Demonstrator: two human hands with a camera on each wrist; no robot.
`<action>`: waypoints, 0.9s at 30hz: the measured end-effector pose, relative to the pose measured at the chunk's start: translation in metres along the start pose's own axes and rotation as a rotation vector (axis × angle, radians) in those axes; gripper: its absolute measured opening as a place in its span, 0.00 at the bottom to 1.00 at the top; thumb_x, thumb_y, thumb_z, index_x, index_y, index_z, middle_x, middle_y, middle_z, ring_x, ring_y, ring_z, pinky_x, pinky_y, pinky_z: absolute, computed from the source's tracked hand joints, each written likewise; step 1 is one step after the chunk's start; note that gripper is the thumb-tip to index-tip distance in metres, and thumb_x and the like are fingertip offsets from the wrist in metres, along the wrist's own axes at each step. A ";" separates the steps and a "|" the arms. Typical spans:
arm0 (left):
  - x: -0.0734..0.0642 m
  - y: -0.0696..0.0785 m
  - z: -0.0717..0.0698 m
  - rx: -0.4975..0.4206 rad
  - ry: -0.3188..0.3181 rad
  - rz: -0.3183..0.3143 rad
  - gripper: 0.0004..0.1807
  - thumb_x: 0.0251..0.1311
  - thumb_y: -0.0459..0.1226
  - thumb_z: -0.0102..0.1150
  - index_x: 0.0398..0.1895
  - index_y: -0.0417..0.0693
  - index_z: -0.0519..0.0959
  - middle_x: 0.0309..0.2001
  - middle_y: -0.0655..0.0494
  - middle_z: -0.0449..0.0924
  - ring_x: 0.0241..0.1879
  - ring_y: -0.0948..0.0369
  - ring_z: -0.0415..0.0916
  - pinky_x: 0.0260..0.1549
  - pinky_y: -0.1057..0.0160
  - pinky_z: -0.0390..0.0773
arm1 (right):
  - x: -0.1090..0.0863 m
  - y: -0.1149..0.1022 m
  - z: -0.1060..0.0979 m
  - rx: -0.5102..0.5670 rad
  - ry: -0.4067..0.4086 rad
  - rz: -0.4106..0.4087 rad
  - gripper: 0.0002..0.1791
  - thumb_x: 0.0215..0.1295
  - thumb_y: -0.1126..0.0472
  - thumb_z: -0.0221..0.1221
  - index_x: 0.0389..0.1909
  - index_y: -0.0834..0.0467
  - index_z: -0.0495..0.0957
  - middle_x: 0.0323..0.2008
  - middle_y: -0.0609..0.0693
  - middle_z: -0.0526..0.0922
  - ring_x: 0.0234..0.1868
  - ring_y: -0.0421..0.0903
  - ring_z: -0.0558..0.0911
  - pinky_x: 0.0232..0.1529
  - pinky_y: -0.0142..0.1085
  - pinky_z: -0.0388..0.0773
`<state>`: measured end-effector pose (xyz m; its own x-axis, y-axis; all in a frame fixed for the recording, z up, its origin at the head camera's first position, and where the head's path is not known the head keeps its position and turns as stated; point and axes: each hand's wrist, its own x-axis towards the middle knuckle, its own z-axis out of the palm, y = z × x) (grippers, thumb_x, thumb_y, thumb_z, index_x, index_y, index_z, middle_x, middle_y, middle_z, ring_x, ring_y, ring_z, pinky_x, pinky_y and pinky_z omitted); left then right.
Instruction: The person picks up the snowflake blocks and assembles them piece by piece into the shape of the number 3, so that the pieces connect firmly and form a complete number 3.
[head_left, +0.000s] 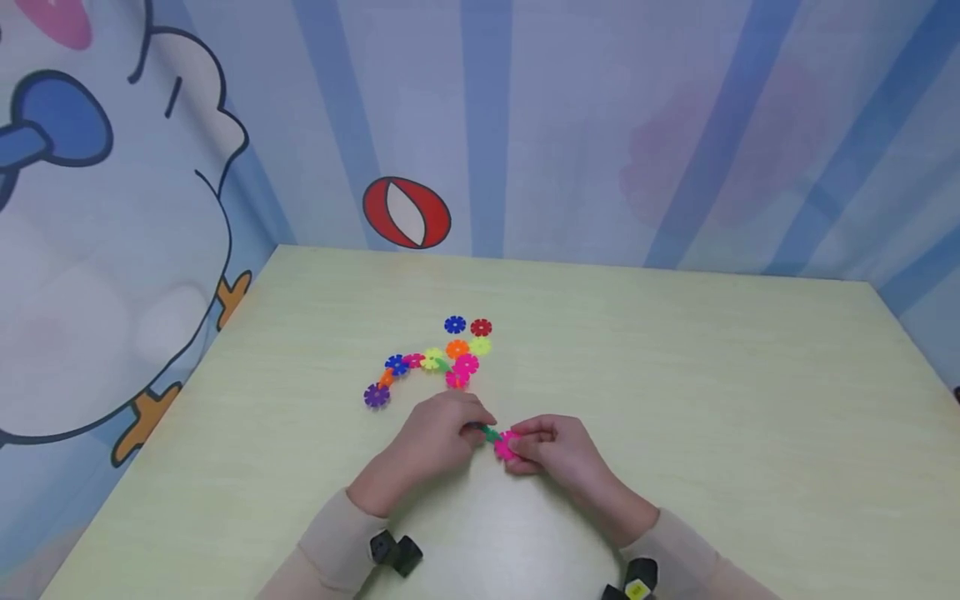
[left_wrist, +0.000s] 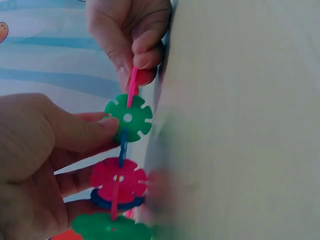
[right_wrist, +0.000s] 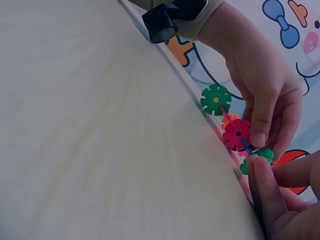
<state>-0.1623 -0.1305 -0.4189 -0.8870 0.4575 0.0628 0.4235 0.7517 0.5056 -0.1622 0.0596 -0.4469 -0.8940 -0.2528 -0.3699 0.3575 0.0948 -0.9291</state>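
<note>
My left hand point(head_left: 435, 433) pinches a green notched plastic disc point(left_wrist: 137, 127) between thumb and fingers. Opposite it, my right hand point(head_left: 562, 454) pinches a bright pink notched disc point(head_left: 504, 447) by its edge. These two discs meet at right angles, the pink one's edge at a slot of the green one in the left wrist view. Linked on behind, along my left palm, are a blue disc point(left_wrist: 123, 150), a darker pink disc point(left_wrist: 107, 175) and another green disc point(right_wrist: 216, 100). Part of this chain is hidden under my left hand in the head view.
Beyond my left hand, a curved row of joined discs runs from a purple disc point(head_left: 377, 395) to pink ones point(head_left: 457, 379). Orange point(head_left: 457, 349) and yellow point(head_left: 480, 346) discs lie behind, with blue point(head_left: 455, 325) and red point(head_left: 481, 327) ones farther back. A printed wall point(head_left: 562, 125) borders the table point(head_left: 712, 375).
</note>
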 end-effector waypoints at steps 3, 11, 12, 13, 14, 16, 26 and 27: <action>-0.005 -0.004 -0.006 -0.103 0.006 -0.030 0.13 0.57 0.28 0.61 0.45 0.44 0.84 0.43 0.55 0.84 0.46 0.56 0.78 0.47 0.56 0.78 | 0.001 0.000 -0.002 -0.001 -0.007 -0.007 0.13 0.63 0.73 0.58 0.47 0.75 0.75 0.33 0.59 0.84 0.29 0.46 0.86 0.35 0.37 0.84; -0.018 -0.003 -0.023 -0.159 0.127 -0.310 0.20 0.56 0.35 0.66 0.53 0.44 0.80 0.43 0.53 0.81 0.41 0.56 0.77 0.37 0.59 0.81 | 0.000 -0.002 -0.007 -0.043 -0.043 -0.006 0.17 0.63 0.71 0.59 0.51 0.74 0.74 0.33 0.58 0.85 0.28 0.46 0.86 0.36 0.37 0.84; -0.019 -0.003 -0.023 -0.158 0.124 -0.352 0.20 0.57 0.36 0.66 0.53 0.43 0.80 0.40 0.53 0.80 0.37 0.58 0.76 0.33 0.62 0.80 | 0.000 -0.002 -0.008 -0.051 -0.050 -0.007 0.17 0.63 0.71 0.59 0.52 0.74 0.73 0.33 0.58 0.85 0.28 0.46 0.86 0.37 0.37 0.84; -0.019 -0.003 -0.023 -0.154 0.120 -0.380 0.19 0.58 0.36 0.65 0.53 0.41 0.80 0.37 0.53 0.80 0.34 0.59 0.76 0.30 0.64 0.79 | 0.000 -0.002 -0.008 -0.057 -0.058 -0.009 0.18 0.62 0.72 0.59 0.52 0.75 0.73 0.33 0.58 0.85 0.28 0.47 0.86 0.37 0.37 0.84; -0.020 -0.004 -0.023 -0.150 0.113 -0.402 0.19 0.58 0.37 0.65 0.52 0.40 0.80 0.34 0.53 0.80 0.31 0.60 0.75 0.27 0.65 0.78 | -0.001 -0.003 -0.009 -0.063 -0.067 -0.012 0.19 0.62 0.72 0.59 0.53 0.75 0.73 0.33 0.58 0.85 0.28 0.47 0.87 0.37 0.37 0.84; -0.020 -0.005 -0.020 -0.139 0.099 -0.417 0.16 0.59 0.37 0.64 0.49 0.39 0.81 0.30 0.54 0.79 0.26 0.61 0.73 0.25 0.67 0.75 | -0.001 -0.003 -0.009 -0.073 -0.074 -0.010 0.19 0.62 0.72 0.60 0.53 0.75 0.73 0.33 0.58 0.85 0.29 0.47 0.87 0.37 0.37 0.84; -0.017 -0.007 -0.010 -0.137 0.123 -0.415 0.08 0.61 0.32 0.60 0.25 0.43 0.83 0.16 0.58 0.71 0.18 0.62 0.66 0.20 0.68 0.70 | -0.002 -0.004 -0.006 -0.081 -0.056 0.003 0.18 0.59 0.73 0.63 0.49 0.75 0.74 0.29 0.56 0.84 0.27 0.47 0.86 0.36 0.38 0.84; -0.017 -0.007 -0.009 -0.137 0.126 -0.412 0.08 0.61 0.32 0.60 0.24 0.43 0.83 0.16 0.58 0.71 0.18 0.62 0.66 0.20 0.68 0.69 | -0.003 -0.004 -0.007 -0.084 -0.060 -0.002 0.18 0.58 0.73 0.63 0.48 0.75 0.74 0.29 0.56 0.84 0.27 0.47 0.86 0.35 0.38 0.84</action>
<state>-0.1516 -0.1479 -0.4155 -0.9956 0.0653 -0.0674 0.0096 0.7853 0.6190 -0.1630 0.0661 -0.4424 -0.8763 -0.3099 -0.3689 0.3293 0.1736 -0.9281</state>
